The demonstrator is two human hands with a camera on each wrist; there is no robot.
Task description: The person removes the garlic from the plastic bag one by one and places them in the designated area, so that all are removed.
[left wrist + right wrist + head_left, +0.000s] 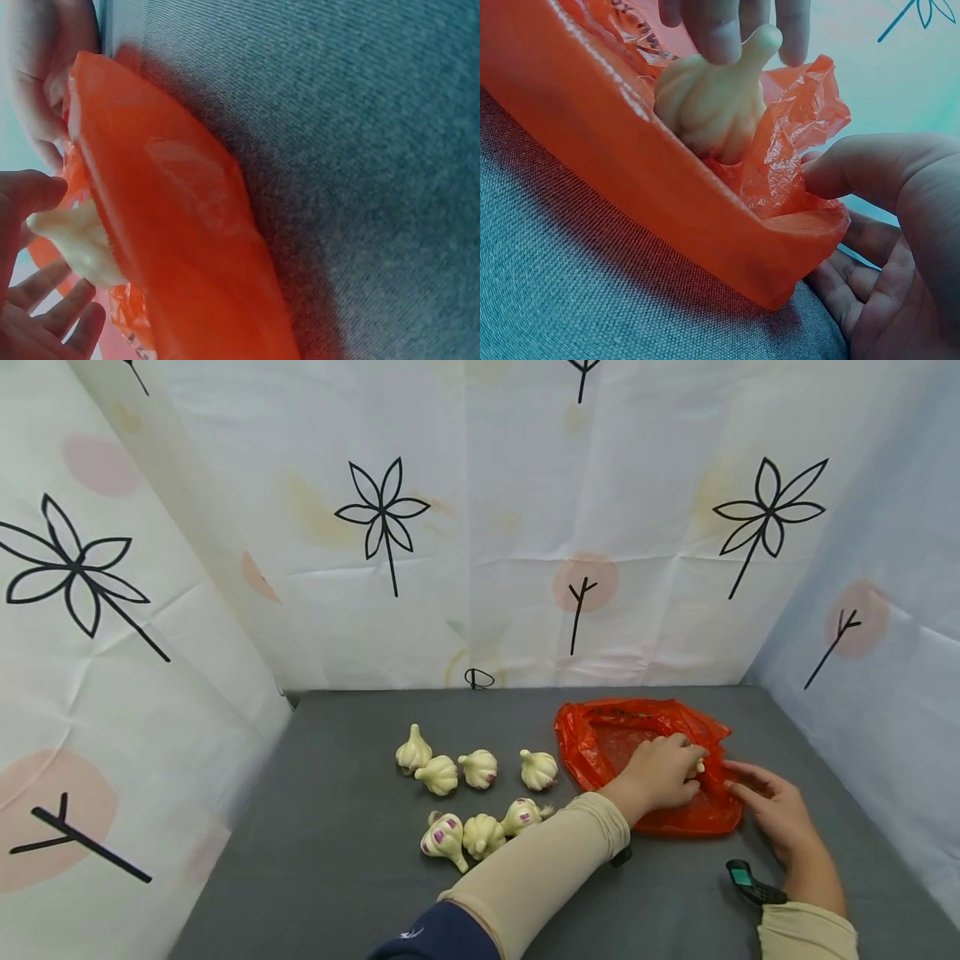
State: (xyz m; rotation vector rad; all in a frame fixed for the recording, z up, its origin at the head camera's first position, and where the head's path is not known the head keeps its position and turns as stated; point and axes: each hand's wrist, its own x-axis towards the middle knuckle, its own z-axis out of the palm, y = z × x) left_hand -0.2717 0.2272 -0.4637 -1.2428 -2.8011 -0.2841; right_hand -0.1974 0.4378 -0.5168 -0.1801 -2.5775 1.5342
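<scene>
A red plastic bag [645,706] lies on the right side of the grey table, its mouth spread wide. My left hand [663,772] reaches over the bag and holds a garlic bulb [709,109] at its mouth, thumb and fingers around the neck and upper part. The bulb's lower part sits behind the bag's rim in the left wrist view. At the bag's right edge, my right hand [776,810] pinches the crumpled plastic between thumb and fingers; some of those fingers are hidden behind the bag in the right wrist view.
Several garlic bulbs lie left of the bag: a back row with one bulb [478,768] near its middle, and a front group with a purple-marked bulb [444,837]. My left forearm partly covers the front group. Patterned cloth walls [480,527] enclose the table [337,860].
</scene>
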